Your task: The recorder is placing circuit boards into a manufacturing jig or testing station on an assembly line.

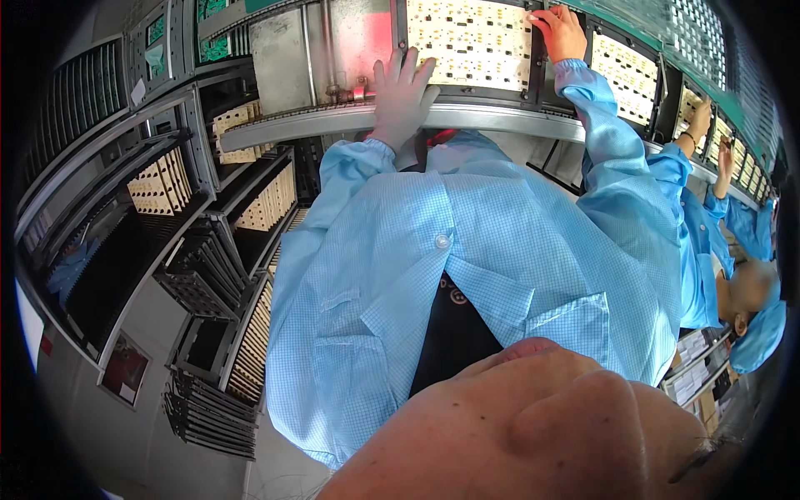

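Metal rail (pixel 500 118) is fronting a pale board (pixel 467 37) at twelve o'clock. Left hand (pixel 402 98) is lying wide-fingered over its eight-o'clock corner; right hand (pixel 563 35) is curling narrowly at two, grip unclear. Seemingly light, stiff, fragile, it's inviting edge grips.

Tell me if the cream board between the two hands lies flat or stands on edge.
Flat: the cream board turns its broad dotted face up to the camera, between left hand and right hand.

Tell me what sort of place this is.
Probably an electronics factory's assembly line: pale circuit boards lie in a row behind a metal rail, black racks stand alongside, and a co-worker wears a blue coat too.
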Demonstrator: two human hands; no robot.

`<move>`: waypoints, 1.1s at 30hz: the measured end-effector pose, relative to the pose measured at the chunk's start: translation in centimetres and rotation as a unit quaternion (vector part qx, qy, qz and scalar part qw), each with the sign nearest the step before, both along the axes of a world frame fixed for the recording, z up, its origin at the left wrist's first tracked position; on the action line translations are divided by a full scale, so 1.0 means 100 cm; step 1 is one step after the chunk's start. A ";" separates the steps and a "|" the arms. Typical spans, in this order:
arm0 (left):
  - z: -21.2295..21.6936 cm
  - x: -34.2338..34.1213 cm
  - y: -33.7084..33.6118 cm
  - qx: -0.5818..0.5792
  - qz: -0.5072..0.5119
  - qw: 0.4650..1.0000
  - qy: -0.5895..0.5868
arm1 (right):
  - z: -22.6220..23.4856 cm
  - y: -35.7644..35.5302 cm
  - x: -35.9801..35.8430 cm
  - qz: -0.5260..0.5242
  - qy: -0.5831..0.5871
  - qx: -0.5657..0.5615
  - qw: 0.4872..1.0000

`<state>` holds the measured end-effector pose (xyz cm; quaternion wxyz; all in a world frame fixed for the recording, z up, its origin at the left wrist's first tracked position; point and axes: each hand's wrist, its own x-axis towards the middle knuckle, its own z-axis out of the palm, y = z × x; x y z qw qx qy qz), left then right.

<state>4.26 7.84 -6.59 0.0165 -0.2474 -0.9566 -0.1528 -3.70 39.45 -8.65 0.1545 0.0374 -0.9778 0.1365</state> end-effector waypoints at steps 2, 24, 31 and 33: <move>-0.004 0.001 0.000 0.001 -0.001 1.000 0.000 | -0.008 0.010 -0.003 0.004 -0.023 0.035 0.999; -0.018 0.004 0.004 0.102 0.000 0.993 -0.051 | 0.001 0.024 -0.003 0.163 -0.101 0.275 0.942; 0.021 0.038 -0.045 0.289 0.137 0.943 -0.093 | 0.038 -0.145 0.028 0.367 -0.059 0.019 0.928; 0.034 0.051 -0.068 0.281 0.141 0.949 -0.009 | 0.019 -0.176 0.039 0.424 -0.115 0.104 0.892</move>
